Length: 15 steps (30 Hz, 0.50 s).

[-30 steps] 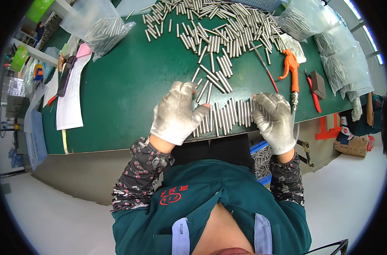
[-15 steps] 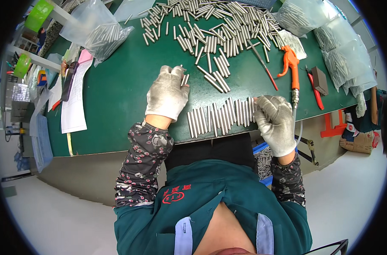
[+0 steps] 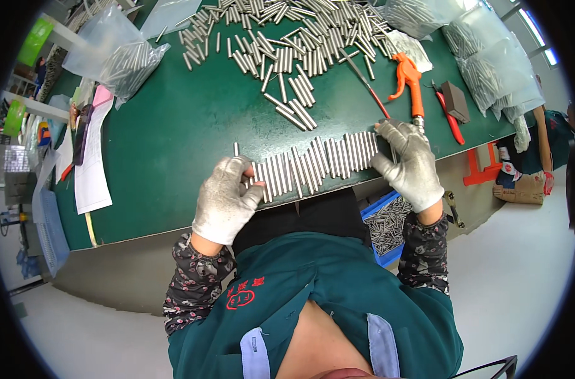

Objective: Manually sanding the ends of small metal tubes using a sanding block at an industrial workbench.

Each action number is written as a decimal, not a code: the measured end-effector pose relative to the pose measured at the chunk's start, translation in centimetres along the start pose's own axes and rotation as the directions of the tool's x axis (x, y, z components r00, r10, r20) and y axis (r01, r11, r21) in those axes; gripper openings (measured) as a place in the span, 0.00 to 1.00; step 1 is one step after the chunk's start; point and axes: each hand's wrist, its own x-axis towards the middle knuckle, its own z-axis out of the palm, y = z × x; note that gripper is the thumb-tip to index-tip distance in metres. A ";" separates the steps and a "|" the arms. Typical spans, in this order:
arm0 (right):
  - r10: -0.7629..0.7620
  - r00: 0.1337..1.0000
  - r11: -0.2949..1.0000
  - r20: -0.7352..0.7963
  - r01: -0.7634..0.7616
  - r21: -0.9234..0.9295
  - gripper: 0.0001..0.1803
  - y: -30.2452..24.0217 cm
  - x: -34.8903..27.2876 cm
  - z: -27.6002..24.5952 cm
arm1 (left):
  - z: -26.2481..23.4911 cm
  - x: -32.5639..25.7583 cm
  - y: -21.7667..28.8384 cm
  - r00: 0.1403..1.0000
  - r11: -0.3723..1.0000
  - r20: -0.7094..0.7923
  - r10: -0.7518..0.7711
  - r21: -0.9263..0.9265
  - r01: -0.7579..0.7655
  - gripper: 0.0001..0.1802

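A row of metal pins (image 3: 306, 165) lies side by side along the near edge of the green table, their ends uneven. My left hand (image 3: 224, 197), in a worn whitish glove with bare fingertips, is closed on a few metal pins at the row's left end. One pin (image 3: 236, 149) sticks up past its fingers. At the right end my right hand (image 3: 411, 165), gloved alike, curls its thumb and forefinger around the last pins, which it partly hides. Beyond the row, several loose pins (image 3: 294, 114) lie in front of a large scattered heap of pins (image 3: 313, 38).
An orange air gun (image 3: 409, 85), a thin red-handled tool (image 3: 369, 88), red-handled pliers (image 3: 450, 119) and a brown block (image 3: 455, 102) lie right. Bags of pins (image 3: 489, 69) stand far right, another bag (image 3: 133, 66) left, by papers (image 3: 95, 170). A blue bin (image 3: 387, 228) sits below the edge.
My left hand has come down to the row's left end, bringing pins against it. My right hand stays at the right end. The whole view has shifted slightly.
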 end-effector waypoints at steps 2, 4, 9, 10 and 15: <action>-0.099 0.994 0.995 0.043 0.100 -0.017 0.25 -0.9 -0.1 0.2 | -0.4 0.1 0.2 0.999 0.999 0.007 -0.041 -0.025 0.042 0.19; -0.084 0.995 0.996 0.061 0.087 -0.038 0.28 -0.8 -0.3 -0.2 | -1.3 0.5 0.0 0.996 0.995 0.013 -0.084 -0.049 0.084 0.20; -0.025 0.999 0.999 -0.031 0.024 -0.026 0.22 0.4 -0.4 0.0 | -2.7 1.4 -1.0 0.998 0.989 0.026 0.063 0.130 -0.066 0.26; -0.001 0.999 1.000 -0.053 0.001 -0.014 0.21 0.6 -0.4 0.1 | -2.6 1.5 -1.5 0.993 0.982 0.061 0.099 0.154 -0.107 0.26; 0.003 0.983 0.999 -0.185 0.003 0.032 0.17 1.3 -0.5 -0.3 | -2.5 2.5 -1.5 0.998 0.963 0.057 0.010 0.268 -0.024 0.21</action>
